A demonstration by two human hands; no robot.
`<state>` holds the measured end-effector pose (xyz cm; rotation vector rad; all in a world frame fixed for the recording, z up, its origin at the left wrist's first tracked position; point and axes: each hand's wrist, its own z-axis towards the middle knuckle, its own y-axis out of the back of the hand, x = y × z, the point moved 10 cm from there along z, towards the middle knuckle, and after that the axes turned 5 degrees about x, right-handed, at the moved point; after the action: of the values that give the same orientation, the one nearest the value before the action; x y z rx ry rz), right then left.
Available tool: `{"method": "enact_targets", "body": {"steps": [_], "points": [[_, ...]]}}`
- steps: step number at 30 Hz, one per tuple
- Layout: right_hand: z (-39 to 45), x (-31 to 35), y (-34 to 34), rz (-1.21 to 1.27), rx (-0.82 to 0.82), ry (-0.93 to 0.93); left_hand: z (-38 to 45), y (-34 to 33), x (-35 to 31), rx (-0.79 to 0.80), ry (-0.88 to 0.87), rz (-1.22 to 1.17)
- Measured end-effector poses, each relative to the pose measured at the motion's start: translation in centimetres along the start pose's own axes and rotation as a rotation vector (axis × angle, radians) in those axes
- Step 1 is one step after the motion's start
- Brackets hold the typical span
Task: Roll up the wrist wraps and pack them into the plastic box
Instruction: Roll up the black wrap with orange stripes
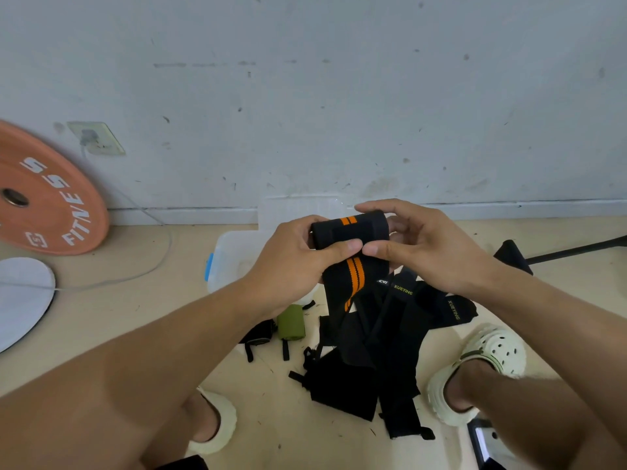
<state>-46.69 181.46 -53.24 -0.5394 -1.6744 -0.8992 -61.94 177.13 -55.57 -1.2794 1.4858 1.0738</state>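
both hands grip one half-rolled woven black-orange wrist wrap [351, 232], left hand [291, 262], right hand [420, 245]

Soft, even daylight fills the scene, leaving only faint shadows on the floor [278, 418] beneath the arms, with no harsh glare, while the wide lens bends the wall [339, 96] baseline and stretches the frame's edges, and near forearms look slightly soft.

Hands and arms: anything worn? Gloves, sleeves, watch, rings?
Nothing worn. The left hand and right hand are bare, no gloves, with no rings visible. Both forearms are bare up to the frame edge: no sleeves, watch or bands show.
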Motion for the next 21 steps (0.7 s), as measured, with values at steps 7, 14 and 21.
{"method": "enact_targets", "body": {"steps": [7, 14, 21], "points": [[0.1, 0.2, 0.4, -0.037, -0.052, 0.034, -0.1, -0.2, -0.2, 0.008, -0.011, 0.075], [-0.1, 0.6, -0.1, -0.023, -0.143, 0.120, 0.0, -0.7, 0.7, 0.050, 0.071, -0.168], [0.2, 0.7, -0.5, 0.074, -0.101, 0.090, 0.2, 0.1, 0.8, -0.026, 0.080, -0.269]]}}
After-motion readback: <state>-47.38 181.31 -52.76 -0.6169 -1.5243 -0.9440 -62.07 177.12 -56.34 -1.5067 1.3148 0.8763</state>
